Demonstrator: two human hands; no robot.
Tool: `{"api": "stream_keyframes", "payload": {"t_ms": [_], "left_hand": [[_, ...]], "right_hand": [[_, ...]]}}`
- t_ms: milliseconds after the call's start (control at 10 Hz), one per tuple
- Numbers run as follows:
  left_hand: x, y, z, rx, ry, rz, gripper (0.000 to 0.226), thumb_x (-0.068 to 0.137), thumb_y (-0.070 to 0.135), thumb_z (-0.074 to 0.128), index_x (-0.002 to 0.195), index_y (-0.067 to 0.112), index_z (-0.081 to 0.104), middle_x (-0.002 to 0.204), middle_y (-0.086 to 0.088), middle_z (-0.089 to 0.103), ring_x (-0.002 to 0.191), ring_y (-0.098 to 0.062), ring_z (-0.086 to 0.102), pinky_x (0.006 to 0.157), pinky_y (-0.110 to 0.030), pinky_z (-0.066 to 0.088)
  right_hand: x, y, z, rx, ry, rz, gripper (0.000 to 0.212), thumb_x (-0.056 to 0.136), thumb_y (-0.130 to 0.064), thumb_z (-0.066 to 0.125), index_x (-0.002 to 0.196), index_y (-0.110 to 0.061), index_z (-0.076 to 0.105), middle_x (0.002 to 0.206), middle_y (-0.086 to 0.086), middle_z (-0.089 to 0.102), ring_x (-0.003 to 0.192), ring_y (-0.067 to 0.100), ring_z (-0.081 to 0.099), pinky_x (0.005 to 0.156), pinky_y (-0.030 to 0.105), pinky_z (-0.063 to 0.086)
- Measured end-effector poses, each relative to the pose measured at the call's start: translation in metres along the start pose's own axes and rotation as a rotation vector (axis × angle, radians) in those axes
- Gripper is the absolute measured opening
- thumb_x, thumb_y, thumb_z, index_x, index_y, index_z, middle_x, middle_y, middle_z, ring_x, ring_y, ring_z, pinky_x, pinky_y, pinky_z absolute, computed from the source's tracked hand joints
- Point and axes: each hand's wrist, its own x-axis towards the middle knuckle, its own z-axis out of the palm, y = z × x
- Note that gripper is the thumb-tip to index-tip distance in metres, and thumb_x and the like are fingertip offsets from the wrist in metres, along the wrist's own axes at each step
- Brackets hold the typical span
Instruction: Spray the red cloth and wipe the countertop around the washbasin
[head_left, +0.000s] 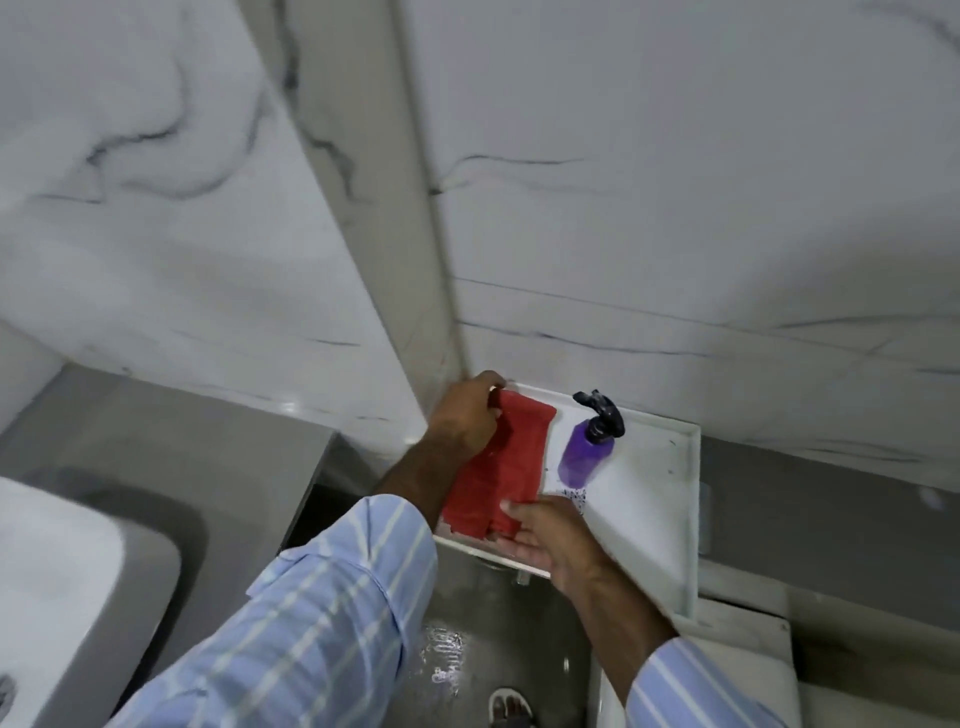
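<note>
Left hand pinches far edge of rumpled red cloth; right hand grips near edge; purple spray bottle just right.

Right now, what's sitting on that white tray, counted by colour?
Red: 1, the red cloth, gripped by the left hand at its far end and the right hand at its near end
Purple: 1, the spray bottle with a black trigger head, lying on the white tray
Total: 2
</note>
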Motion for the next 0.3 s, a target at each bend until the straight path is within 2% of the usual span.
{"api": "stream_keyframes", "payload": {"t_ms": [100, 200, 300], "left_hand": [[0.016, -0.014, 0.018, 0.009, -0.033, -0.033, 0.045, 0.098, 0.002, 0.066, 0.140, 0.016, 0.062, 0.131, -0.019, 0.072, 0.123, -0.035, 0.067, 0.099, -0.025, 0.046], [0.010, -0.016, 0.026, 0.108, -0.102, -0.023, 0.058, 0.100, 0.005, 0.063, 0.155, 0.008, 0.045, 0.147, -0.021, 0.061, 0.138, -0.038, 0.057, 0.116, -0.037, 0.044], [-0.008, -0.016, 0.025, 0.140, -0.060, 0.031, 0.068, 0.102, 0.010, 0.062, 0.162, 0.004, 0.030, 0.167, -0.018, 0.039, 0.156, -0.034, 0.036, 0.131, -0.045, 0.031]], "right_hand": [[0.011, -0.002, -0.011, -0.122, 0.060, -0.057, 0.011, 0.092, -0.007, 0.075, 0.098, 0.001, 0.071, 0.081, 0.014, 0.079, 0.071, 0.030, 0.079, 0.060, 0.034, 0.066], [0.011, 0.002, -0.035, -0.627, 0.214, -0.239, 0.026, 0.093, -0.029, 0.074, 0.094, -0.004, 0.075, 0.085, 0.013, 0.078, 0.082, 0.036, 0.079, 0.079, 0.046, 0.066], [-0.008, 0.002, -0.068, -1.108, 0.533, -0.426, 0.038, 0.100, -0.036, 0.062, 0.124, -0.007, 0.069, 0.118, 0.016, 0.075, 0.112, 0.036, 0.069, 0.096, 0.041, 0.056]]}}
